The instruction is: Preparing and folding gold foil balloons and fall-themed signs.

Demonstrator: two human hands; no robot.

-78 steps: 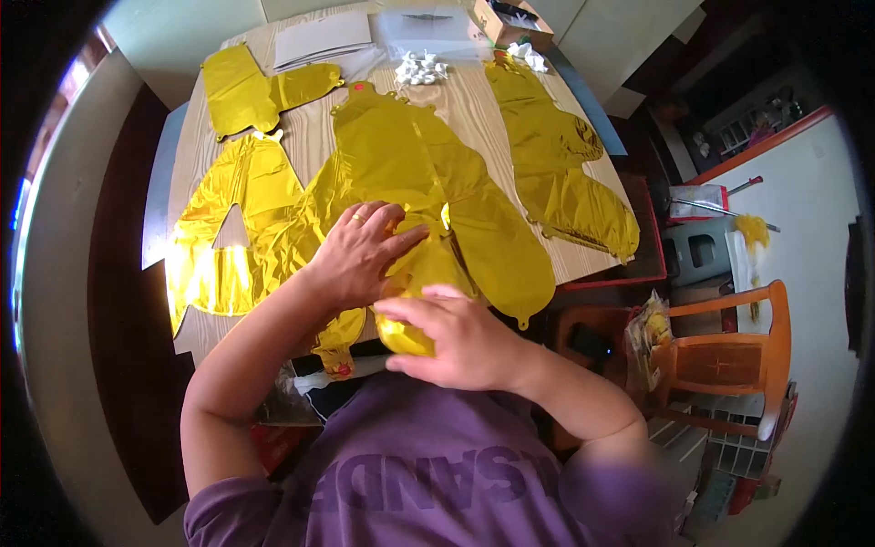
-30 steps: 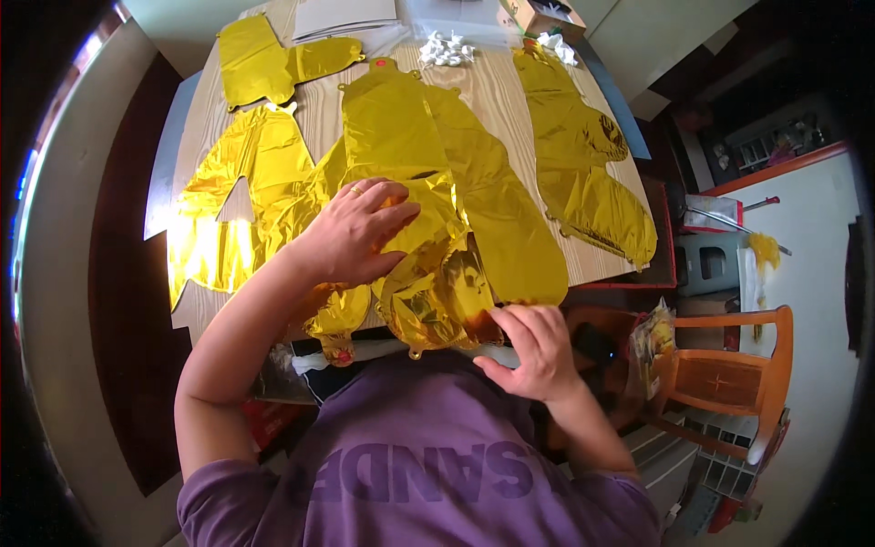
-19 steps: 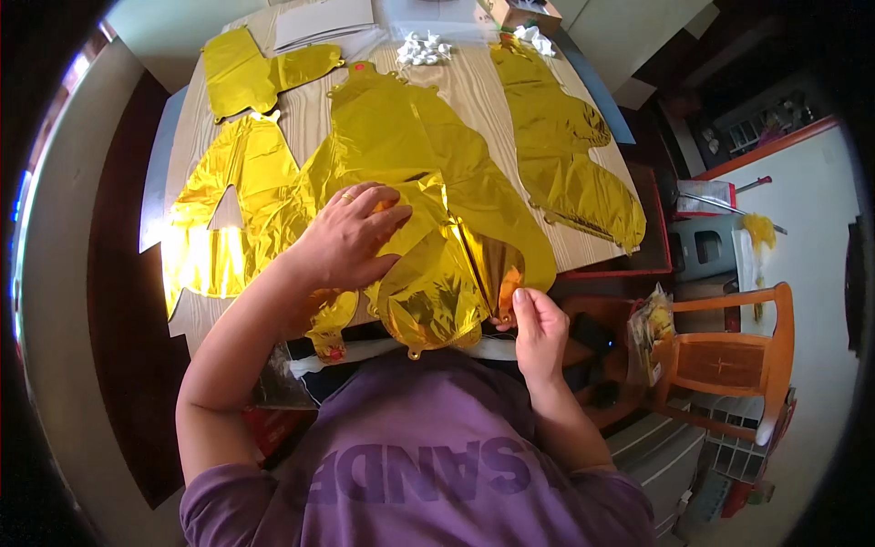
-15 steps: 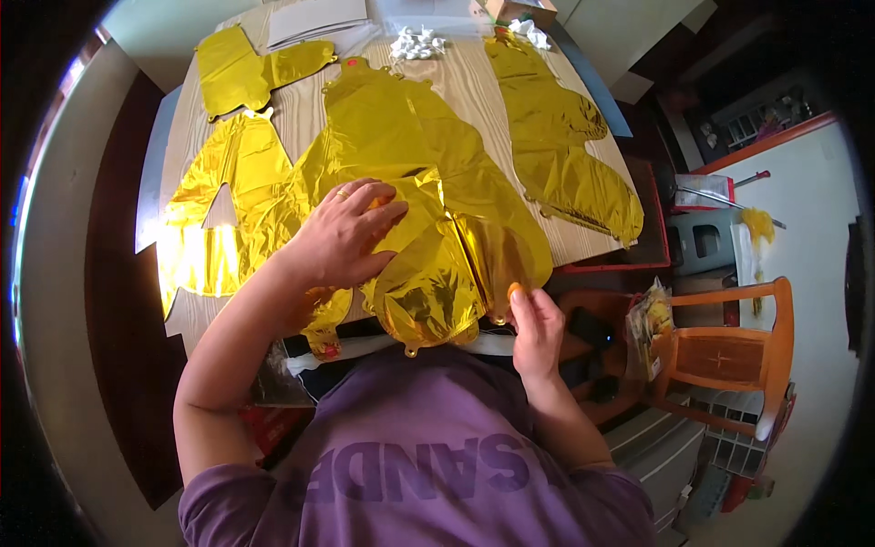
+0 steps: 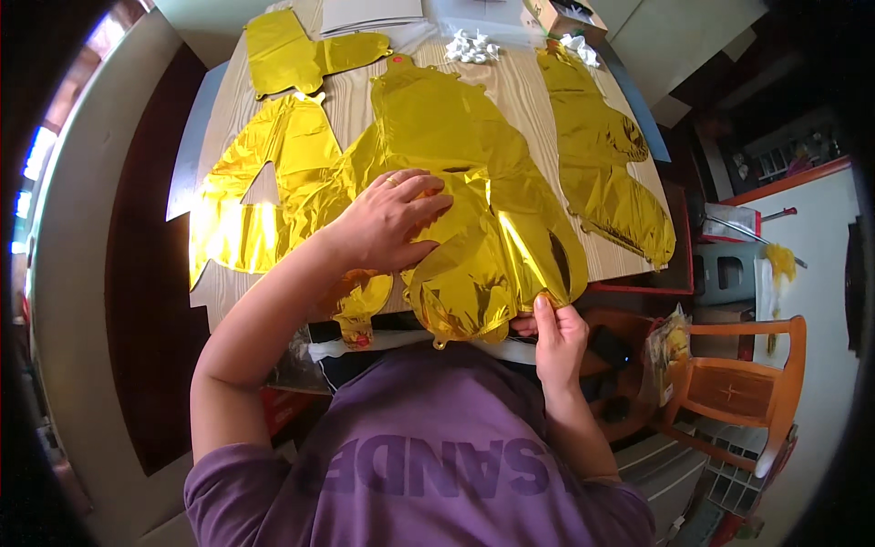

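Note:
A large flat gold foil balloon (image 5: 442, 114) with small tabs along its edge lies across the table in front of me, its near part creased and folded. My left hand (image 5: 390, 223) rests on its middle with the fingers spread. At its near right edge, my right hand (image 5: 558, 339) pinches the foil between thumb and fingers. A second gold foil balloon (image 5: 308, 141) lies at the left, partly overlapped by the large one. Others lie at the far left (image 5: 281, 56) and along the right side (image 5: 592, 146).
The wooden table (image 5: 524, 91) carries a pile of small white pieces (image 5: 472, 47), crumpled white material (image 5: 581, 50), a cardboard box (image 5: 567, 20) and light grey sheets (image 5: 372, 13) at its far end. A wooden chair (image 5: 734, 390) with a plastic bag (image 5: 670, 342) stands at the right.
My right hand has lifted and turned the near right edge of the foil, which now catches more light. My left hand stays on the balloon. The whole view has shifted slightly.

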